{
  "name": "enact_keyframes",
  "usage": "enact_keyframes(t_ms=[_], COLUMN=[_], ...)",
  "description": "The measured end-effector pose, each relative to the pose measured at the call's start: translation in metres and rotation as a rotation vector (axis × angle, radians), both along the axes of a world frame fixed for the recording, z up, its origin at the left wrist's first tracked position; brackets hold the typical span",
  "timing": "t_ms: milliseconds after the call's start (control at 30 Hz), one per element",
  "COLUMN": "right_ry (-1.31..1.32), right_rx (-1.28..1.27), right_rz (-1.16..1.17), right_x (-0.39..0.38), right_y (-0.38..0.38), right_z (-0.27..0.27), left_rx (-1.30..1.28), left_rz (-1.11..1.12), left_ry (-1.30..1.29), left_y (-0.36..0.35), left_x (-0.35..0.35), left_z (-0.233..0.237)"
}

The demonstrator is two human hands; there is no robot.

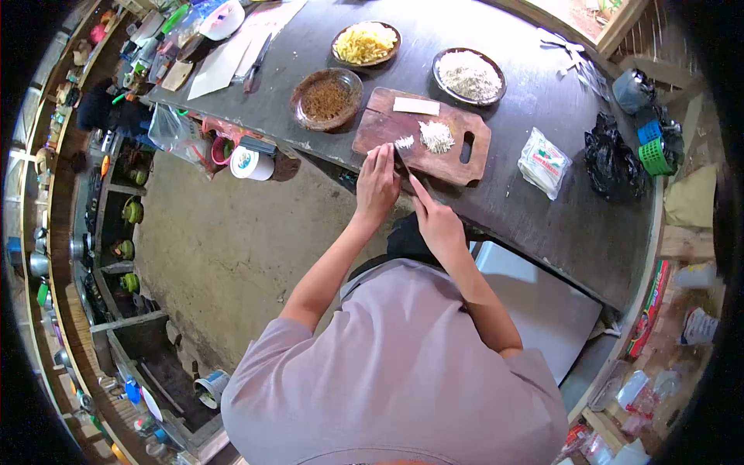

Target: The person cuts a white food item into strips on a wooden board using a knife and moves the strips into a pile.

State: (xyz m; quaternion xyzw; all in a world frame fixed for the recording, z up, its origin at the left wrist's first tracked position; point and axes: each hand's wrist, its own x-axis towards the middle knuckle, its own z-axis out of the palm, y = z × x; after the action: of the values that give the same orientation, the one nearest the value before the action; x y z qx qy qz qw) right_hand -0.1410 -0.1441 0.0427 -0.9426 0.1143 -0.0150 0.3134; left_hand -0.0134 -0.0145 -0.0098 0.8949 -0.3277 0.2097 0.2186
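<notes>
On the wooden cutting board [380, 128], my right hand [440, 229] grips a knife [403, 164], its dark blade pointing away from me. My left hand [377, 182] is closed at the near-left part of the board, right beside the blade; what its fingers press on is mostly hidden. Small white shreds [404, 142] lie at the fingertips and blade. Farther right on the board is a heap of white slivers [436, 137]. Behind it rests a pale white rectangular block [416, 106].
Behind the board stand a bowl of brown crumbly food [326, 99], a bowl of yellow pieces [366, 43] and a bowl of white powder [469, 76]. To the right are a white plastic packet [543, 163] and a black plastic bag [612, 159]. Another knife [256, 66] lies far left.
</notes>
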Motion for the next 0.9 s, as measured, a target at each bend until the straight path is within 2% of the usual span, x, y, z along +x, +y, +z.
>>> enact_keyframes(t_ms=[100,333,533,733,900], right_ry=[-0.08,0.007,-0.021,0.003,-0.011], right_rx=[0.041,0.055,0.046,0.084,0.057], right_rz=[0.004,-0.008,0.001,-0.011,0.008], right_x=[-0.017,0.03,-0.016,0.031,-0.005], right_y=[-0.006,0.008,0.0,0.006,0.003], right_z=[-0.009,0.0,-0.001,0.0,-0.008], left_rx=[0.034,0.024,-0.001,0.008,-0.01], left_rz=[-0.01,-0.011,-0.01,-0.005,-0.017], left_ry=[-0.007,-0.008,-0.02,0.022,-0.003], left_y=[0.0,0.0,0.001,0.002,0.004], left_x=[-0.003,-0.002,-0.004,-0.001,0.0], left_z=[0.003,-0.001,0.003,-0.001,0.001])
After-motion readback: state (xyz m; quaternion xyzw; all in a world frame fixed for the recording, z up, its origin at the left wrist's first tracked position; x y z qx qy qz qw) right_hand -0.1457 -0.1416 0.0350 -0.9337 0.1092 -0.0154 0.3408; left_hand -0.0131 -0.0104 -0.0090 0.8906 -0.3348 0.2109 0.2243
